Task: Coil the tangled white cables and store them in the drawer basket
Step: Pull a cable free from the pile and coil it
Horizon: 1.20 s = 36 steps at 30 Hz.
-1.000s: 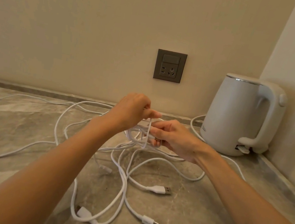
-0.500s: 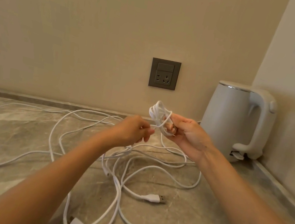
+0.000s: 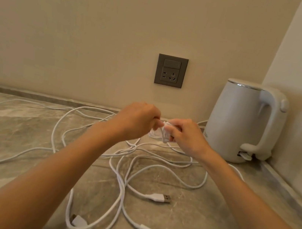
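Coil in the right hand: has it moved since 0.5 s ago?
Yes. The coil has dropped: its loops stood up close under the socket then; now it sits lower, held between the left hand and right hand.

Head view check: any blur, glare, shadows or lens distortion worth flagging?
Head view: warm, dim light, no harsh glare; the coil between left hand and right hand is motion-smeared, the plug on the counter sharp; the wall corner leans from wide-angle distortion, and the kettle casts a soft shadow.
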Motion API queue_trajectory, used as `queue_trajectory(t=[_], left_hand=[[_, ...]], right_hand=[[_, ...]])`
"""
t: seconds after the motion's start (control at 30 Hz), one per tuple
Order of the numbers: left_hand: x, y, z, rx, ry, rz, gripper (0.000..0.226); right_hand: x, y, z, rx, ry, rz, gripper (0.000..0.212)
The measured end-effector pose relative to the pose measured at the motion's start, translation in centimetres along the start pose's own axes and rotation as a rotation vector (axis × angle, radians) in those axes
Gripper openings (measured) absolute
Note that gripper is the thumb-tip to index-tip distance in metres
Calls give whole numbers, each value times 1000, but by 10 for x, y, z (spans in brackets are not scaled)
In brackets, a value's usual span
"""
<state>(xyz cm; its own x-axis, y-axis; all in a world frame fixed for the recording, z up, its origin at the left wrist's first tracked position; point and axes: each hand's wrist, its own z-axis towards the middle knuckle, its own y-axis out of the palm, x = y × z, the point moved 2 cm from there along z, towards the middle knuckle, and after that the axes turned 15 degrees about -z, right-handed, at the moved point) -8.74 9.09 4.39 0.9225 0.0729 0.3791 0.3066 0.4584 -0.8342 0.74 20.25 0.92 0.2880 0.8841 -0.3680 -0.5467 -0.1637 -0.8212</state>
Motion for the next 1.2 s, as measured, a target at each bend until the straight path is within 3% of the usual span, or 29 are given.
queue_trajectory(t=[0.2,0.37,0.47,0.53,0.7,0.83,1.0,1.2], left_hand=[[-11,-13,-2,241,-9,-98,27],[-27,-5,-1,244,-123,-383,29],[-32,6,-2,199,-217,-533,38],[-28,14,-2,178,-228,-569,31],[-13,22,0,195,-71,-499,23],[-2,24,-3,131,146,-275,8],[-2,24,-3,58,199,-232,13],[-4,23,-3,192,389,-82,11]], right_hand=[[-17,-2,-6,-296,-78,273,17],[-20,-9,-7,-436,-72,752,21],[-18,-16,-6,-326,42,1035,25],[-14,-17,-2,-227,146,1102,24],[6,-8,2,-82,587,1390,23],[10,3,-2,-134,767,1439,24],[8,6,-6,-157,783,1362,23],[5,10,-8,-206,753,1313,23]])
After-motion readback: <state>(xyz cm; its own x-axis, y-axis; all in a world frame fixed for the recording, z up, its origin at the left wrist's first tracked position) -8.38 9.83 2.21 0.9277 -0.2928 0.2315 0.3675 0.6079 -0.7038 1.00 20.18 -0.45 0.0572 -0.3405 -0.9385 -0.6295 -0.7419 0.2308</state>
